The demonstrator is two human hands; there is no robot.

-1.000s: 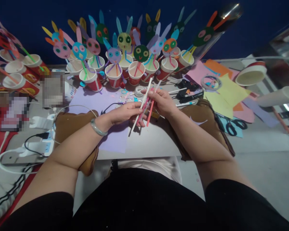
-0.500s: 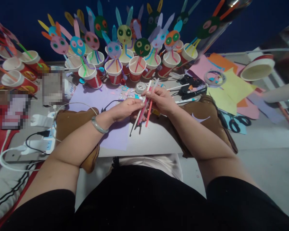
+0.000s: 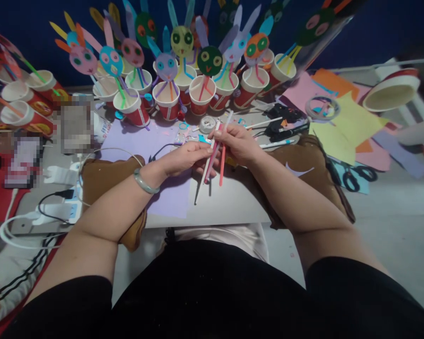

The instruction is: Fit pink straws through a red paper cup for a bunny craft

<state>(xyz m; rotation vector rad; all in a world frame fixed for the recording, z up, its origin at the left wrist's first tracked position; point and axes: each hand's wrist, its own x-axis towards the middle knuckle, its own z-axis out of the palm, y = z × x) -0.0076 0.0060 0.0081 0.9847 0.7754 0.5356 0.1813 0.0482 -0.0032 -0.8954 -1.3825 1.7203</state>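
Observation:
Over the table's front, my left hand (image 3: 189,158) and my right hand (image 3: 238,143) meet around several thin drinking straws. A white straw (image 3: 202,181) slants down with a dark lower tip. Beside it is a magenta-pink straw (image 3: 211,170), partly behind the fingers. A coral-red straw (image 3: 221,172) hangs from my right hand, a little apart from the others. My right thumb and fingers are closed on the bunch near its upper end. My left thumb and fingertips pinch it lower down; which straws they touch is partly hidden.
Paper cups (image 3: 201,96) with paper rabbit heads on straws stand in rows behind my hands. Purple paper (image 3: 169,197) lies beneath. Tape (image 3: 207,124) sits behind my hands; scissors (image 3: 353,179) and coloured paper (image 3: 349,117) lie right. A power strip (image 3: 70,209) is left.
The view has shifted slightly. Both hands still hold the straws in nearly the same place; the straws have drawn a little closer together and the red one hangs more upright.

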